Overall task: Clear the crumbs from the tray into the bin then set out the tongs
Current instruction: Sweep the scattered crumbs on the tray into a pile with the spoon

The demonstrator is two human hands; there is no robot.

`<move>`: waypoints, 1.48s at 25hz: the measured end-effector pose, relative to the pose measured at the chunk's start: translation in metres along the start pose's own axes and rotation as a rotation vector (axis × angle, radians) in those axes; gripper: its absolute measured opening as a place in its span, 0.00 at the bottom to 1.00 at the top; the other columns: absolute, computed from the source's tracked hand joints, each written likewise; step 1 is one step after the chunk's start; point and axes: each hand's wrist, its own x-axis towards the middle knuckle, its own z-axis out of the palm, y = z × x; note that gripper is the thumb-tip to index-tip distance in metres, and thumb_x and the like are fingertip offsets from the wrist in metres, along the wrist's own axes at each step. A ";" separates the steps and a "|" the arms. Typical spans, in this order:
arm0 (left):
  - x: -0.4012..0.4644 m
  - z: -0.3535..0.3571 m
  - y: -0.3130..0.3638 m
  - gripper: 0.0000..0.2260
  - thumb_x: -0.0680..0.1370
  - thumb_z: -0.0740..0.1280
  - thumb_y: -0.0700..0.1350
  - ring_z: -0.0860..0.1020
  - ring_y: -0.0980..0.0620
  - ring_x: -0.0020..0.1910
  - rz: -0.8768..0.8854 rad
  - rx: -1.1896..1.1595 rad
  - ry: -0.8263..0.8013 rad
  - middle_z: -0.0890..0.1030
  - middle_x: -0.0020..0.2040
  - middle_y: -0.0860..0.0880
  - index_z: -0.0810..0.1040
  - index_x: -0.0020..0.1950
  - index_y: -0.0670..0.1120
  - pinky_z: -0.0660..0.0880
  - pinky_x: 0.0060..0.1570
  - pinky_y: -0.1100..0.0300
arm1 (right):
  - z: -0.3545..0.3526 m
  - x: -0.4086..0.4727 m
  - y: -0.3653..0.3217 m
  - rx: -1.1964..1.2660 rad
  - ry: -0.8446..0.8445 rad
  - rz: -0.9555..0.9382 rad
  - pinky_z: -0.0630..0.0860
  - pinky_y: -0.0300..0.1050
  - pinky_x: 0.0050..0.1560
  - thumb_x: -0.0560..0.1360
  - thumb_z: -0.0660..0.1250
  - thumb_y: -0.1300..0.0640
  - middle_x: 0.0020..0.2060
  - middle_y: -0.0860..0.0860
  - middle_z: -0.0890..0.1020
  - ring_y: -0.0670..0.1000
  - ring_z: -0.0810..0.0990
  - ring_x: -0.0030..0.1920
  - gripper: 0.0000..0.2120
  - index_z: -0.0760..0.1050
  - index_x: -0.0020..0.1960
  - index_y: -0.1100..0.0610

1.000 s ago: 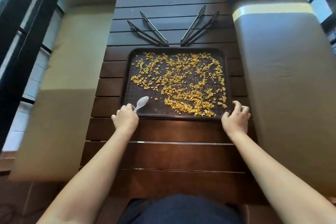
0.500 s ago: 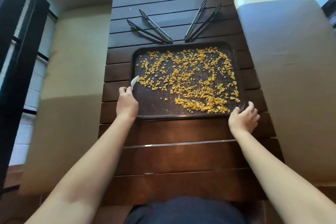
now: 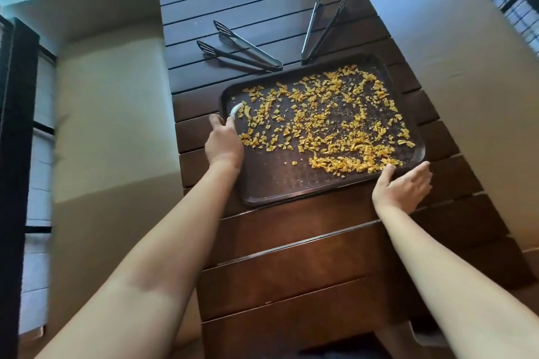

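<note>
- Right hand [image 3: 404, 188], fingers straight, steadies the tray [image 3: 280, 186] at its near corner.
- Left hand [image 3: 223, 141] grips a spoon [image 3: 235, 109] at the tray's left edge, apparently to sweep the crumbs [image 3: 329, 119] together.
- Tongs [image 3: 242, 48] lie on the counter [image 3: 291, 256] beyond, untouched.

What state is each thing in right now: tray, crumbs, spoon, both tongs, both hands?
Tray: flat on the slatted table, skewed to it.
Crumbs: still scattered across the tray.
White spoon: gripped, bowl at the tray's far left crumbs.
Left tongs: lying untouched beyond the tray.
Right tongs: lying untouched, arms apart.
Left hand: grips the spoon.
Right hand: fingers straight, at the tray's near right corner.
</note>
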 end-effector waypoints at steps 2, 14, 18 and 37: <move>0.014 0.001 0.001 0.23 0.79 0.55 0.33 0.77 0.39 0.54 0.000 -0.044 -0.029 0.61 0.69 0.40 0.64 0.73 0.46 0.76 0.53 0.50 | 0.002 -0.001 0.000 -0.020 0.019 -0.007 0.46 0.52 0.73 0.73 0.48 0.42 0.74 0.63 0.55 0.59 0.52 0.75 0.38 0.47 0.75 0.66; -0.061 0.018 -0.020 0.17 0.80 0.58 0.39 0.71 0.53 0.47 -0.038 -0.485 -0.112 0.64 0.57 0.47 0.72 0.68 0.45 0.69 0.48 0.64 | -0.002 0.000 0.000 0.008 0.023 0.008 0.48 0.53 0.73 0.74 0.53 0.43 0.73 0.63 0.59 0.59 0.55 0.73 0.37 0.50 0.75 0.65; -0.019 0.006 -0.013 0.20 0.80 0.54 0.37 0.70 0.49 0.48 -0.185 -0.553 -0.032 0.62 0.62 0.42 0.67 0.72 0.44 0.69 0.53 0.60 | -0.005 0.015 0.000 -0.034 0.039 -0.004 0.54 0.54 0.70 0.76 0.60 0.48 0.71 0.63 0.62 0.62 0.60 0.70 0.35 0.51 0.74 0.64; 0.022 0.010 0.020 0.22 0.79 0.54 0.34 0.73 0.52 0.48 -0.274 -0.635 0.001 0.62 0.63 0.44 0.63 0.73 0.41 0.74 0.48 0.68 | 0.005 0.021 0.006 -0.118 0.074 -0.157 0.56 0.59 0.69 0.72 0.52 0.46 0.67 0.68 0.65 0.65 0.63 0.68 0.36 0.54 0.72 0.69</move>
